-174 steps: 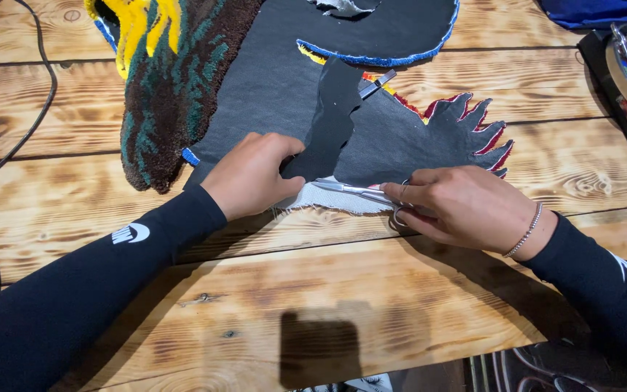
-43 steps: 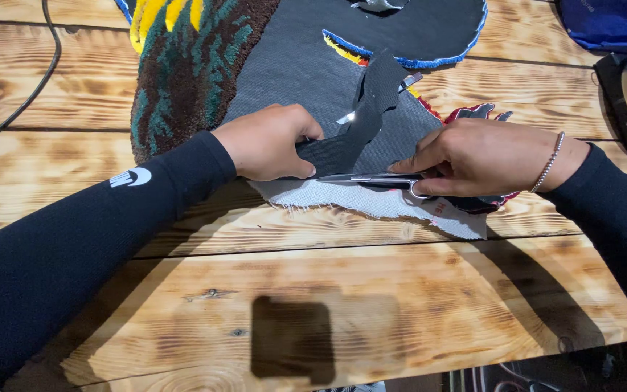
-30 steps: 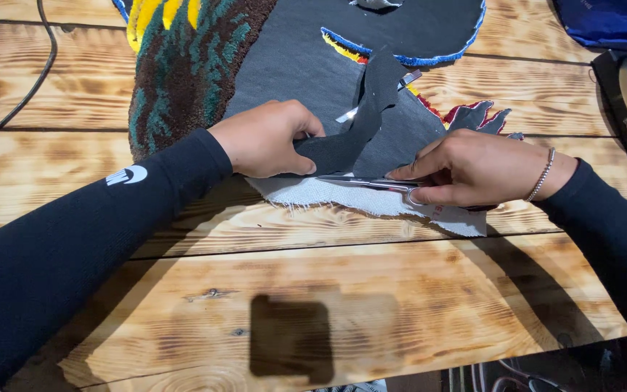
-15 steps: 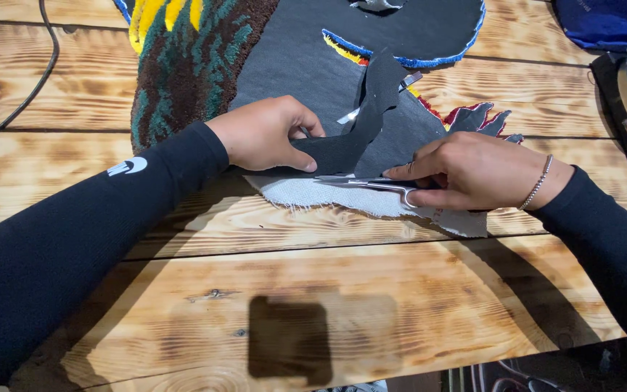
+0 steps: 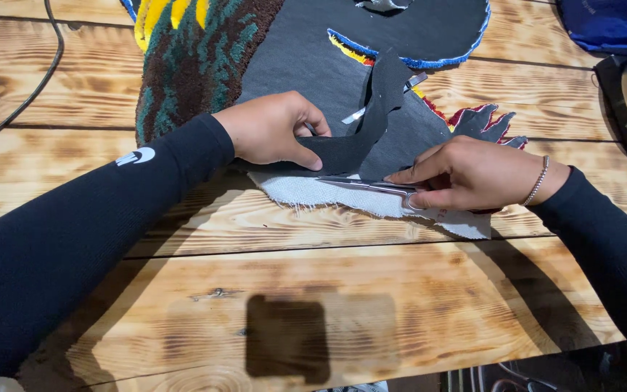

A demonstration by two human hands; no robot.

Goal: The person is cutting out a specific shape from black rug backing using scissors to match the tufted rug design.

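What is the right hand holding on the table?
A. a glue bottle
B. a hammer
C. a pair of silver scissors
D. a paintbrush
C: the right hand grips a pair of silver scissors, their blades lying over the white cloth edge beside the black strip that the left hand pinches.

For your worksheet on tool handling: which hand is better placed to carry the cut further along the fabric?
Right hand: it holds the scissors at the white backing. Left hand only pinches the black strip.
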